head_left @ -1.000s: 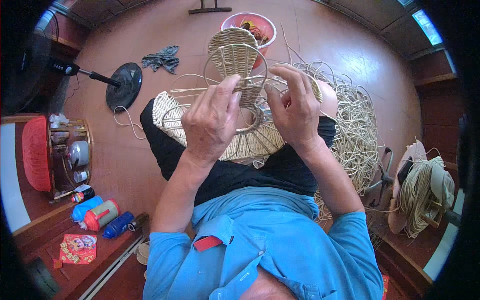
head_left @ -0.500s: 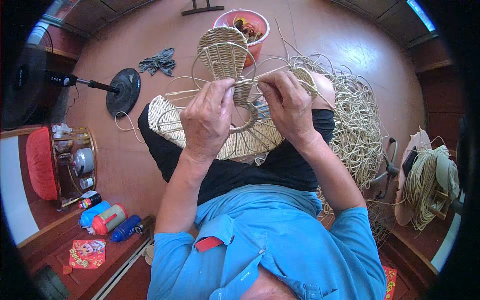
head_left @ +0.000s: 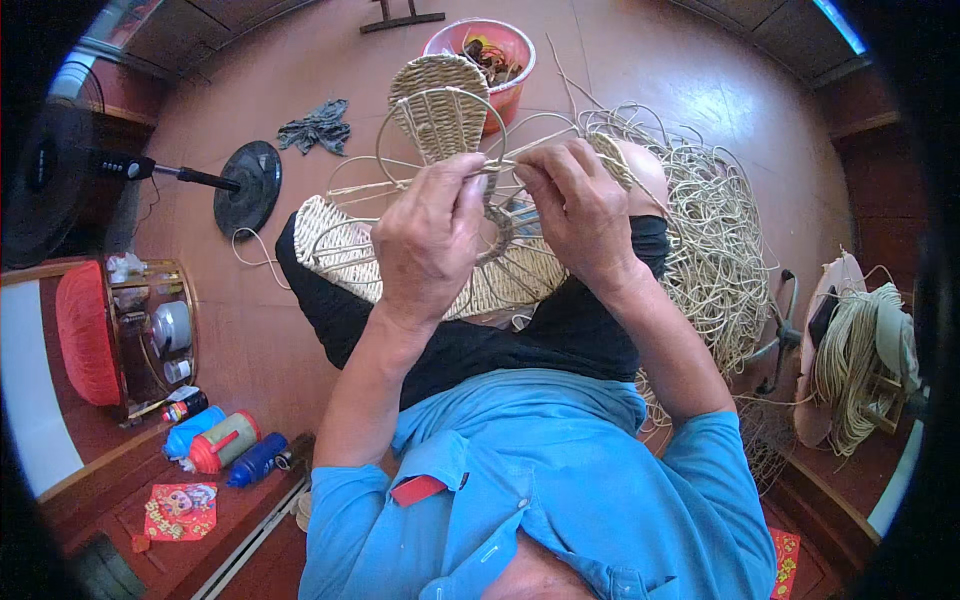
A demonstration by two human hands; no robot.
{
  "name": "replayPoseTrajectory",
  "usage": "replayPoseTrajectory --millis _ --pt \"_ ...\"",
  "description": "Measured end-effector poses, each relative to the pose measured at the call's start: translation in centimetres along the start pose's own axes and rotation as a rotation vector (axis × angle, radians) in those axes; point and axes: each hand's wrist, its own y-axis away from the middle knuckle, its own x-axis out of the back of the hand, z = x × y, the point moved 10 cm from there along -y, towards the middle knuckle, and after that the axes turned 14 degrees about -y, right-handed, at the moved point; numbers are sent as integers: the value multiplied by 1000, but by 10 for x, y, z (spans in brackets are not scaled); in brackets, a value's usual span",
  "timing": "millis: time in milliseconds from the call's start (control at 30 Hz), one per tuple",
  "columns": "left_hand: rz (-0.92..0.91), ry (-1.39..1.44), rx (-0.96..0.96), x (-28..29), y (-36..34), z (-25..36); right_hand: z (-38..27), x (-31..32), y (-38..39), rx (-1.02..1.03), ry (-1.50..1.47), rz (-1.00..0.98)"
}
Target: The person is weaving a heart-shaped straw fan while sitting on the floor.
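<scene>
Across my lap lies a partly woven piece of straw-coloured cord (head_left: 438, 108) on a wire frame, with rounded woven petals and bare wire loops around a central ring (head_left: 497, 235). My left hand (head_left: 430, 235) pinches the cord where it crosses a bare loop, below the far petal. Close by on the right, my right hand (head_left: 578, 205) is closed, thumb against fingers, on the strand running between both hands. Another woven petal (head_left: 330, 235) rests over my left thigh. The fingertips partly hide the crossing of cord and wire.
A big heap of loose cord (head_left: 715, 250) lies on the floor at my right. Beyond the work stands a red bucket (head_left: 505, 95). To the left are a fan base (head_left: 248, 190), a grey rag (head_left: 315, 127) and several flasks (head_left: 222, 440). A cord coil (head_left: 850, 375) hangs far right.
My left hand has shifted slightly right, toward the right hand, its wrist turning a little. The right hand stays nearly in place, and the woven piece has tilted slightly.
</scene>
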Motion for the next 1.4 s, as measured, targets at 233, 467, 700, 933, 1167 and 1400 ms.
replayPoseTrajectory --millis 233,467,700,933,1167,1400 --pt "-44 -217 -162 -22 -5 30 -21 20 5 118 73 -31" --pt "43 -107 -118 -16 -1 23 -31 36 8 115 45 25" --pt "81 -146 54 -17 -8 9 -26 33 22 243 38 -23" --pt "35 -52 176 -22 -7 -1 -2 21 2 -56 -128 -6" --pt "34 -206 89 -18 -13 15 43 -6 -20 -400 -477 -111" --pt "-162 -84 99 -24 -15 12 42 -31 -27 -570 -748 -238"
